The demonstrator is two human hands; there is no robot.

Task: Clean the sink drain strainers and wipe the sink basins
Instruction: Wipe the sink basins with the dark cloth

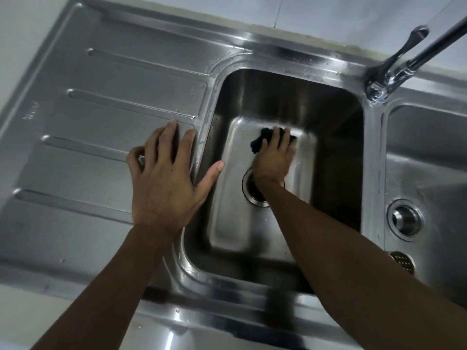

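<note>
Stainless steel fills nearly the whole view: a double sink set against a pale tiled wall (328,11), seen from above. On the left lies the ribbed drainboard (101,109), in the middle the deep main basin (331,152), and on the right a shallower second basin (429,152). A chrome faucet (394,72) stands on the rim between the two basins, its spout running off the top right corner.

The left grip (164,188) lies open and flat on the drainboard just beside the main basin, fingers spread, with the thumb reaching out over the basin's edge. It holds nothing.

The right grip (274,160) is down inside the main basin, its fingers laid fairly straight over a dark cloth (260,141) and pressing it against the basin floor. The cloth bunches out past the fingers toward the far-left side. This hand is slightly blurred, so the thumb's position cannot be made out.

Under the right wrist is the main basin's drain opening (250,190), partly hidden by the wrist; its ring shows with a dark hole.

In the second basin sits a round metal drain fitting (405,219). Nearer the person, a perforated strainer (403,262) lies on that basin's floor, partly covered by the right forearm.
</note>
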